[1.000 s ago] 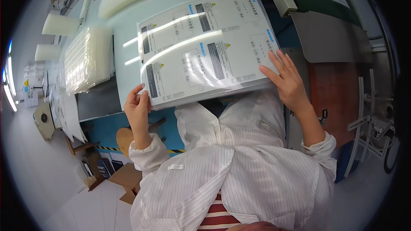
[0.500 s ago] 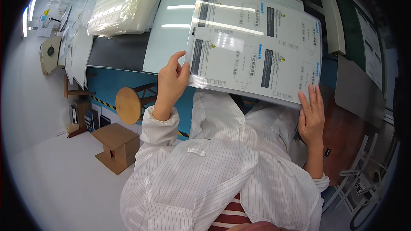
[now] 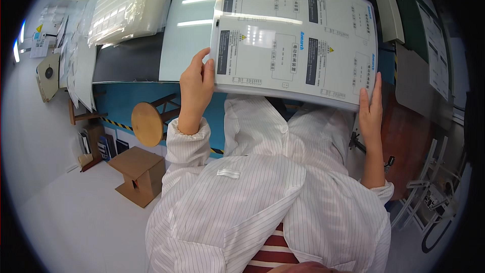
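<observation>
A stack of glossy clear-and-white printed sheets (image 3: 262, 81), with dark panels, blue marks and yellow warning triangles, lies at the near edge of the pale table, its front edge over my lap. My left hand (image 3: 197, 83) holds the stack's left edge near the front corner, fingers curled and thumb against the side. At the front right corner is my right hand (image 3: 371, 108), its thumb over the top face and its straight fingers along the right edge. The undersides of both grips are hidden.
A thick pile of translucent plastic trays (image 3: 129, 5) stands on the table's left, beside a black sheet (image 3: 126, 60). Below are a round wooden stool (image 3: 147, 124) and a cardboard box (image 3: 136, 172). Green-and-grey equipment (image 3: 422, 30) borders the right.
My right hand has shifted from lying flat over the sheets' corner to bracing the right edge. The left hand stays at the left edge. The whole view has shifted slightly.
</observation>
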The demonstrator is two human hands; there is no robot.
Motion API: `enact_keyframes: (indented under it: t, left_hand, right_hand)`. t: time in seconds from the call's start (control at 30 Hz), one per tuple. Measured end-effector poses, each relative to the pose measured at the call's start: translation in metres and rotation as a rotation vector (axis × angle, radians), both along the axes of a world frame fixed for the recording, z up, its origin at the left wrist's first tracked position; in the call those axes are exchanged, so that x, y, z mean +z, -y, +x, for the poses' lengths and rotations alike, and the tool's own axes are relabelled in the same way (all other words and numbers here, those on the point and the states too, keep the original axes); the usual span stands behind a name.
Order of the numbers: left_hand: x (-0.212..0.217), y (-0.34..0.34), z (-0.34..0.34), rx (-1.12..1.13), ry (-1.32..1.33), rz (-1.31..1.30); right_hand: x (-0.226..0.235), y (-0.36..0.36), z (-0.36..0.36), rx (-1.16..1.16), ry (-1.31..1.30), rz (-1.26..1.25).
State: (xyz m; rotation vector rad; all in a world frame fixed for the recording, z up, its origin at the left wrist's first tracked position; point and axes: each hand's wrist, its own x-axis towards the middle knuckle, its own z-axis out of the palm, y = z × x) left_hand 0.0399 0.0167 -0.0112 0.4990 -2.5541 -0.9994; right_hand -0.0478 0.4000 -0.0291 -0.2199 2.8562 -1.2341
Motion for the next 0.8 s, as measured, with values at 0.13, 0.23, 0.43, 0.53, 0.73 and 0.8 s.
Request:
enact_keyframes:
  t: [0.13,0.23,0.43,0.53,0.73,0.8]
  left_hand:
    - [0.005,0.009,-0.005,0.019,0.119,-0.014]
    - [0.012,0.02,-0.035,-0.074,-0.018,-0.117]
    - [0.005,0.032,-0.158,-0.374,-0.328,-0.526]
    - [-0.004,0.032,-0.217,-0.411,-0.281,-0.582]
    - [-0.032,0.027,-0.253,-0.449,-0.093,-0.567]
    - [-0.035,0.028,-0.251,-0.473,-0.191,-0.536]
  right_hand:
    - [-0.004,-0.003,0.0,-0.006,0.033,-0.006]
    - [-0.006,-0.001,-0.001,0.009,-0.051,0.009]
    - [-0.003,-0.004,-0.001,-0.006,-0.054,0.016]
    - [0.003,-0.031,-0.014,-0.029,-0.019,-0.016]
    - [0.022,-0.141,-0.061,-0.348,-0.328,0.331]
    - [0.027,-0.178,-0.072,-0.384,-0.442,0.533]
